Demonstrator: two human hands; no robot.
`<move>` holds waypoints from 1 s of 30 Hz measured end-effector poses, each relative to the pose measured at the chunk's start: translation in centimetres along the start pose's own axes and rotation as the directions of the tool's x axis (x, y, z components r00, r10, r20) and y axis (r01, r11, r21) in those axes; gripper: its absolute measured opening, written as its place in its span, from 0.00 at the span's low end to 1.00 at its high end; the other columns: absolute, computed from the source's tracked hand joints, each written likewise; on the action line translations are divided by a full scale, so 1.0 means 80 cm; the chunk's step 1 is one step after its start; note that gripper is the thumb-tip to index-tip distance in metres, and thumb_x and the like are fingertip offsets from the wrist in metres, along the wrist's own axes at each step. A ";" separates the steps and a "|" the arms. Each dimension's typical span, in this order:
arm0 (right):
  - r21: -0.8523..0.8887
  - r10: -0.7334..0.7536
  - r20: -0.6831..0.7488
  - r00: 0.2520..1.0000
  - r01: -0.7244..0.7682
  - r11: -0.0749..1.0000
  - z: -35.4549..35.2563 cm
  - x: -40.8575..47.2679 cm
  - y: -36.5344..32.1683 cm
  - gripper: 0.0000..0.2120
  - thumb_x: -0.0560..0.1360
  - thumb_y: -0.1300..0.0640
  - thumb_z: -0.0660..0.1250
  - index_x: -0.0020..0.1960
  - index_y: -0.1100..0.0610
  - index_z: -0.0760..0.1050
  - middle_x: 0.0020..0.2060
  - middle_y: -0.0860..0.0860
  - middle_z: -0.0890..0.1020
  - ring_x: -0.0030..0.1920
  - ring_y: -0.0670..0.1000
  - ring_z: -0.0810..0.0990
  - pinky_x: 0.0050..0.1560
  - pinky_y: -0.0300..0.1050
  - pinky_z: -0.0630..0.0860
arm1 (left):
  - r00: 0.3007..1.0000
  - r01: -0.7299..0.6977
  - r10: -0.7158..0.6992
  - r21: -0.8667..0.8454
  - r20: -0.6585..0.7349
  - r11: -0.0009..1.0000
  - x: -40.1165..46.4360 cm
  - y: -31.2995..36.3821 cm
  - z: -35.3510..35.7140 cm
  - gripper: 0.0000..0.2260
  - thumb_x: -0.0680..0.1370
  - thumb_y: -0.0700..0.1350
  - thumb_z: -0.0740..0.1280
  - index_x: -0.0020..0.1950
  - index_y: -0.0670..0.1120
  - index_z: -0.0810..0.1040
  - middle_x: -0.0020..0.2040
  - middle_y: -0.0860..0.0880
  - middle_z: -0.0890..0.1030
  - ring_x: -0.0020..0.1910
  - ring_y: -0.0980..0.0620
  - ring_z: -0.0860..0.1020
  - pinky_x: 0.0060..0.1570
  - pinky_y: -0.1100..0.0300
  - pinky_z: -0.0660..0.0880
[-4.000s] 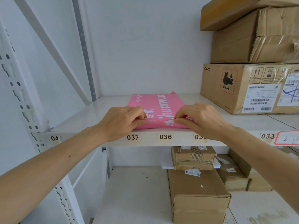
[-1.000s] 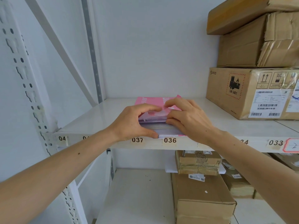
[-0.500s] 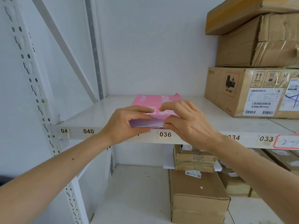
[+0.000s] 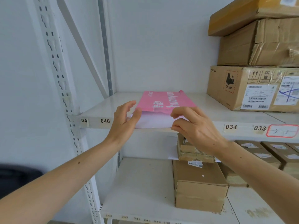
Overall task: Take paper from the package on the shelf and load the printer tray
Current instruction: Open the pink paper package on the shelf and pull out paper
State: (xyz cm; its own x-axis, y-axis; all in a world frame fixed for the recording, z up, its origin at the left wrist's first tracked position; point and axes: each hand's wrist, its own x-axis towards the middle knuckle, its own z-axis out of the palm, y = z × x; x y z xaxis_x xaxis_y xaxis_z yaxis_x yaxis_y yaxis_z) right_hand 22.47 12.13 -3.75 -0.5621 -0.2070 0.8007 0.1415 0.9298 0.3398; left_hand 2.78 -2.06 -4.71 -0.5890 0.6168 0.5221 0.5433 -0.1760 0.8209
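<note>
At the shelf [image 4: 100, 109] edge, the right hand [image 4: 194, 125] pinches the paper [image 4: 155, 121] sticking out of the pink package [image 4: 165, 101] — the left hand [image 4: 124, 120], loosely open, should steady its side for a straight pull.

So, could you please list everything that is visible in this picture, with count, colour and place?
paper package: one, pink, torn open at the near end, on the upper shelf
paper: one white stack, sticking out of the package over the shelf edge
upper shelf: one, white, numbered labels on its front edge
large boxes: three, brown cardboard, stacked at the right on the upper shelf
lower shelf: one, white, holding several brown boxes
upright post: one, white, perforated, at the left
left hand: one, at the stack's left side
right hand: one, fingers pinching the stack's right corner
</note>
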 end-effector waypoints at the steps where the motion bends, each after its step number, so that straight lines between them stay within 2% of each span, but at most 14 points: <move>1: -0.002 0.011 -0.006 1.000 -0.011 1.000 -0.002 -0.004 -0.006 0.10 0.76 0.59 0.65 0.39 0.62 0.80 0.50 0.57 0.82 0.50 0.51 0.73 0.52 0.46 0.70 | 0.998 0.057 -0.058 -0.023 -0.032 0.998 -0.003 0.001 0.000 0.16 0.79 0.55 0.63 0.66 0.54 0.70 0.62 0.54 0.73 0.61 0.57 0.72 0.52 0.68 0.68; 3: -0.006 0.022 -0.006 1.000 -0.022 1.000 -0.007 -0.013 -0.017 0.09 0.76 0.60 0.65 0.39 0.61 0.80 0.49 0.56 0.82 0.47 0.51 0.73 0.50 0.47 0.72 | 0.975 0.211 -0.216 -0.086 -0.056 0.974 -0.006 0.002 -0.001 0.19 0.78 0.56 0.64 0.65 0.49 0.69 0.56 0.49 0.76 0.52 0.54 0.76 0.41 0.66 0.71; 5: -0.012 0.028 0.009 1.000 -0.028 1.000 -0.013 -0.022 -0.029 0.08 0.76 0.60 0.66 0.40 0.61 0.79 0.49 0.56 0.81 0.46 0.53 0.74 0.48 0.48 0.74 | 0.924 0.375 -0.381 -0.138 -0.016 0.917 -0.009 0.002 -0.005 0.25 0.74 0.59 0.67 0.61 0.42 0.71 0.53 0.44 0.79 0.50 0.50 0.79 0.35 0.62 0.76; 7: -0.022 0.037 0.021 0.999 -0.036 0.999 -0.021 -0.030 -0.041 0.08 0.76 0.60 0.66 0.40 0.61 0.79 0.49 0.57 0.81 0.45 0.53 0.75 0.49 0.48 0.73 | 0.876 0.481 -0.473 -0.200 0.092 0.853 -0.014 0.005 -0.007 0.27 0.73 0.59 0.68 0.58 0.37 0.76 0.49 0.42 0.82 0.48 0.46 0.81 0.38 0.56 0.81; 10: -0.015 0.042 0.043 0.998 -0.042 0.999 -0.034 -0.036 -0.058 0.09 0.77 0.59 0.64 0.41 0.61 0.79 0.50 0.56 0.80 0.48 0.52 0.75 0.52 0.48 0.72 | 0.761 0.648 -0.563 -0.327 0.323 0.688 -0.025 0.020 -0.008 0.15 0.78 0.52 0.66 0.58 0.43 0.79 0.48 0.45 0.83 0.47 0.46 0.82 0.48 0.51 0.81; 13: 0.000 0.040 0.075 0.996 -0.040 0.999 -0.047 -0.041 -0.073 0.11 0.78 0.58 0.62 0.41 0.61 0.80 0.50 0.57 0.80 0.47 0.52 0.75 0.54 0.47 0.71 | 0.659 0.749 -0.609 -0.311 0.442 0.585 -0.030 0.031 -0.010 0.12 0.78 0.50 0.67 0.58 0.45 0.78 0.48 0.45 0.83 0.47 0.46 0.82 0.47 0.51 0.80; 17: 0.002 0.042 0.121 0.992 -0.043 0.999 -0.062 -0.045 -0.083 0.11 0.78 0.57 0.62 0.42 0.60 0.80 0.51 0.56 0.80 0.48 0.53 0.76 0.56 0.46 0.70 | 0.635 0.768 -0.644 -0.257 0.427 0.586 -0.035 0.034 -0.003 0.10 0.80 0.43 0.64 0.60 0.44 0.74 0.46 0.47 0.81 0.42 0.50 0.80 0.37 0.60 0.80; 19: 0.007 0.065 0.164 0.984 -0.067 0.998 -0.068 -0.046 -0.082 0.13 0.78 0.54 0.62 0.44 0.59 0.81 0.53 0.56 0.80 0.49 0.53 0.78 0.57 0.48 0.71 | 0.657 0.751 -0.657 -0.246 0.369 0.613 -0.039 0.035 0.001 0.10 0.79 0.41 0.65 0.61 0.42 0.73 0.45 0.46 0.80 0.41 0.50 0.79 0.36 0.59 0.78; 21: 0.067 0.140 0.246 0.959 -0.161 0.985 -0.076 -0.046 -0.083 0.18 0.77 0.45 0.62 0.53 0.58 0.80 0.58 0.54 0.78 0.56 0.52 0.78 0.61 0.48 0.69 | 0.677 0.734 -0.655 -0.238 0.335 0.636 -0.041 0.034 0.003 0.10 0.79 0.39 0.66 0.60 0.41 0.74 0.45 0.45 0.80 0.40 0.48 0.79 0.40 0.56 0.79; 23: 0.113 0.283 0.328 0.901 -0.335 0.936 -0.080 -0.042 -0.082 0.29 0.75 0.36 0.59 0.66 0.55 0.71 0.66 0.51 0.73 0.65 0.51 0.72 0.65 0.46 0.65 | 0.691 0.720 -0.647 -0.230 0.323 0.655 -0.043 0.035 0.002 0.09 0.79 0.39 0.65 0.59 0.40 0.75 0.46 0.44 0.81 0.40 0.47 0.79 0.45 0.53 0.77; 25: 0.121 0.478 0.356 0.803 -0.546 0.829 -0.074 -0.038 -0.076 0.34 0.75 0.34 0.57 0.72 0.55 0.61 0.70 0.51 0.67 0.69 0.51 0.66 0.68 0.49 0.64 | 0.702 0.708 -0.642 -0.207 0.307 0.675 -0.046 0.035 0.000 0.10 0.79 0.39 0.65 0.60 0.40 0.75 0.48 0.44 0.81 0.40 0.47 0.80 0.45 0.53 0.76; 26: 0.133 0.579 0.370 0.726 -0.659 0.741 -0.070 -0.035 -0.072 0.36 0.75 0.34 0.58 0.74 0.55 0.58 0.71 0.53 0.65 0.70 0.53 0.65 0.69 0.52 0.64 | 0.707 0.703 -0.640 -0.199 0.301 0.683 -0.048 0.034 0.000 0.11 0.79 0.39 0.65 0.61 0.40 0.75 0.47 0.44 0.81 0.40 0.47 0.80 0.45 0.53 0.76; 28: 0.172 0.739 0.442 0.508 -0.857 0.486 -0.060 -0.025 -0.059 0.38 0.75 0.35 0.59 0.75 0.58 0.54 0.71 0.57 0.64 0.70 0.57 0.64 0.67 0.55 0.66 | 0.716 0.693 -0.635 -0.189 0.290 0.696 -0.053 0.036 -0.002 0.10 0.79 0.39 0.65 0.60 0.40 0.76 0.45 0.46 0.81 0.40 0.48 0.80 0.45 0.54 0.77; 30: 0.135 0.807 0.506 0.306 -0.951 0.277 -0.053 -0.018 -0.047 0.39 0.75 0.36 0.59 0.75 0.60 0.54 0.69 0.58 0.67 0.66 0.58 0.69 0.57 0.50 0.69 | 0.720 0.688 -0.634 -0.174 0.283 0.704 -0.059 0.036 -0.003 0.09 0.80 0.40 0.65 0.59 0.42 0.76 0.45 0.46 0.82 0.40 0.47 0.80 0.45 0.52 0.77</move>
State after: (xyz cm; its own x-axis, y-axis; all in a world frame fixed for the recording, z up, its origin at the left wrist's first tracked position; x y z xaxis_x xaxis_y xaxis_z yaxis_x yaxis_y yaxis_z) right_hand 26.21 7.66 -4.07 -0.4700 0.8404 0.2699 0.4637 0.4953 -0.7347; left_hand 6.98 -5.67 -4.78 -0.5994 0.7725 -0.2097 -0.1268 0.1670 0.9778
